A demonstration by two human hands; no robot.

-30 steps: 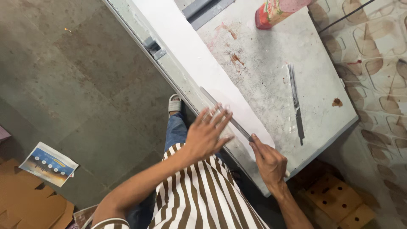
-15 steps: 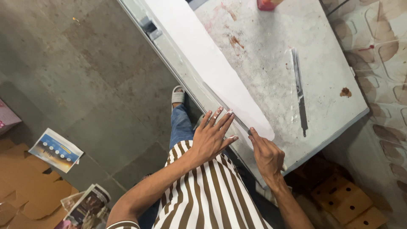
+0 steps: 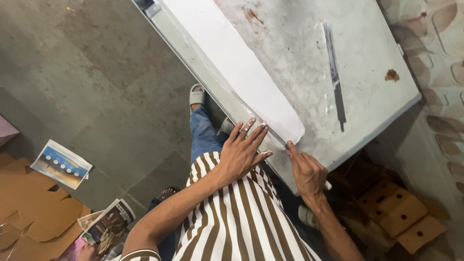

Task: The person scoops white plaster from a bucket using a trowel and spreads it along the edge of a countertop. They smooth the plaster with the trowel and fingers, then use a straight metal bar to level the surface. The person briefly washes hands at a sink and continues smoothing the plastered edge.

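A long white sheet lies along the near edge of a stained grey table. A long metal straightedge runs down the sheet's left side. My left hand presses flat on the straightedge's near end, fingers spread. My right hand sits just right of it at the sheet's near corner. It is closed around a small cutting tool, whose tip touches the sheet beside the straightedge. Most of the tool is hidden in the fist.
A long dark blade lies on the table right of the sheet, with a brown stain beyond it. Cardboard boxes sit under the table at right. Cardboard scraps and printed leaflets lie on the grey floor at left.
The view has tilted down and nearer, so the red container at the table's far end has left the frame. Both hands stay at the sheet's near end, the right one slightly nearer me.
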